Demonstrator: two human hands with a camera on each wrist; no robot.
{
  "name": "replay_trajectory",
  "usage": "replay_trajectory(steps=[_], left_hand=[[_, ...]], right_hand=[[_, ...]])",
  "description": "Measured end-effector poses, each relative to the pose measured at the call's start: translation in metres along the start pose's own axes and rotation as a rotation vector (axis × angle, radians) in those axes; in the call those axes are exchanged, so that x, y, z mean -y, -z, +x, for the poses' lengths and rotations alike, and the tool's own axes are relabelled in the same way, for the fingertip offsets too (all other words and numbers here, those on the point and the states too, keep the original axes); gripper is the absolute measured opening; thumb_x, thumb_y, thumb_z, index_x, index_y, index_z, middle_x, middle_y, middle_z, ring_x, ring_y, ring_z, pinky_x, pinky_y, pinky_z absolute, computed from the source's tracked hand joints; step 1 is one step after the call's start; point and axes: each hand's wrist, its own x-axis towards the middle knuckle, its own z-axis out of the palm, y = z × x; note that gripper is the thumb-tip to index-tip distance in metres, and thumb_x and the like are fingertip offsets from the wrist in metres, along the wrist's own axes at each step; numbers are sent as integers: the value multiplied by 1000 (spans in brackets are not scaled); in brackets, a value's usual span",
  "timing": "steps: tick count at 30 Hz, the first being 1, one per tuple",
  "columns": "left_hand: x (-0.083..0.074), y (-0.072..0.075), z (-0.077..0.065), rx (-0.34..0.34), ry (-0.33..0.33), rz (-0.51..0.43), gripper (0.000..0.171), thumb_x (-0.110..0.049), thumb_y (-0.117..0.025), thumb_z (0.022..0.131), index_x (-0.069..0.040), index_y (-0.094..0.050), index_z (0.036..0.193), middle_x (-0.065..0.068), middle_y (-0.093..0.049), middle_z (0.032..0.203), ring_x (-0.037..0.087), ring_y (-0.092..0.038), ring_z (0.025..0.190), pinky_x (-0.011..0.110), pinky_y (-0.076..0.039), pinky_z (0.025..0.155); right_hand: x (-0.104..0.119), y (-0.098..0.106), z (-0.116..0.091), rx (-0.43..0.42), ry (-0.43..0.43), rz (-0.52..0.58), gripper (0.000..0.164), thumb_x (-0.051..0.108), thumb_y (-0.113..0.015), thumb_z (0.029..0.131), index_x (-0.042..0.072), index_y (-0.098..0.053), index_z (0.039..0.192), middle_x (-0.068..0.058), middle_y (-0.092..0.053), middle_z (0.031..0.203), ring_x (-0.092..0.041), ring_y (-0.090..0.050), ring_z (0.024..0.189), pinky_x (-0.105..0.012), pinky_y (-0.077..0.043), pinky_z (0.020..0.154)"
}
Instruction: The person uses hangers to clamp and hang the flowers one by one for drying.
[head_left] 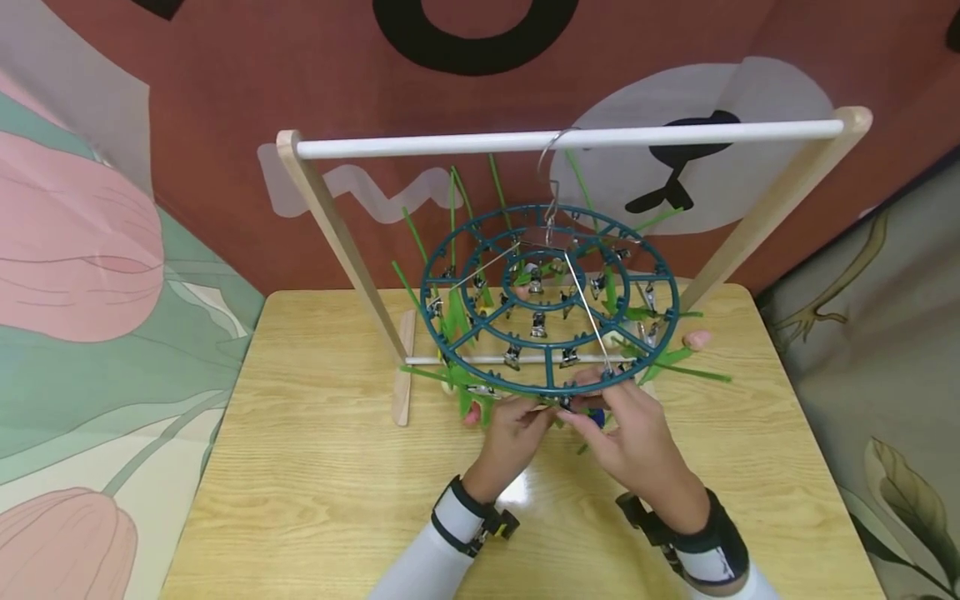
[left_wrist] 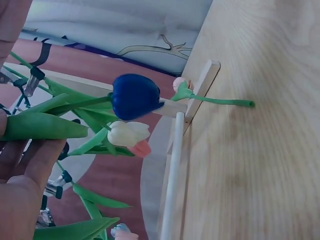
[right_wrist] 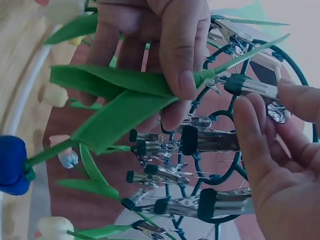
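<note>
My left hand (head_left: 510,442) pinches a blue tulip (left_wrist: 136,97) by its green stem, just above the leaves. The flower head points down and the stem end reaches up past a metal clip. That clip (right_wrist: 250,87), with dark green tips, is pinched between the thumb and fingers of my right hand (head_left: 637,433); its tips sit close to the stem. The clip belongs to a round teal drying hanger (head_left: 551,391), whose front edge is right above both hands. Part of the left fingers is hidden behind the leaves in the right wrist view.
The hanger hooks over a white bar (head_left: 450,145) on a wooden rack. Several tulips hang head down from other clips, with a white tulip (left_wrist: 127,133) behind the blue one. Close to the rack's foot (left_wrist: 206,85) is a pink tulip (left_wrist: 179,83). A wooden table (head_left: 315,492) lies below.
</note>
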Motion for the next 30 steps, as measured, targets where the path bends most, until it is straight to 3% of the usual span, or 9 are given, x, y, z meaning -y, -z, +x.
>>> replay_trajectory(steps=[10, 17, 24, 30], left_hand=[[-6, -3, 1, 42, 21, -84, 15, 8, -71, 91, 5, -77, 104, 19, -78, 96, 20, -75, 81, 21, -63, 67], [-8, -3, 2, 30, 2, -60, 12, 4, -72, 92, 3, -78, 102, 15, -78, 87, 8, -64, 64, 15, -55, 56], [-8, -3, 3, 41, -2, -54, 12, 4, -72, 92, 3, -77, 103, 15, -79, 90, 13, -66, 60, 15, -54, 55], [-6, -1, 2, 31, 0, -34, 13, 7, -71, 91, 3, -78, 102, 14, -77, 82, 1, -54, 58, 12, -48, 52]], right_hand=[[-6, -7, -2, -133, 26, 124, 39, 38, -69, 99, -1, -72, 96, -9, -73, 90, -16, -68, 79, -13, -55, 76], [-9, -12, -4, -174, 33, 168, 39, 35, -71, 98, -3, -72, 91, -14, -74, 89, -16, -69, 80, -15, -58, 72], [-12, -14, -6, -185, 39, 158, 41, 37, -71, 96, -3, -73, 90, -15, -74, 87, -17, -69, 79, -14, -57, 72], [-10, -13, -4, -155, 45, 153, 38, 37, -71, 96, -1, -74, 93, -11, -74, 88, -18, -68, 80, -14, -55, 79]])
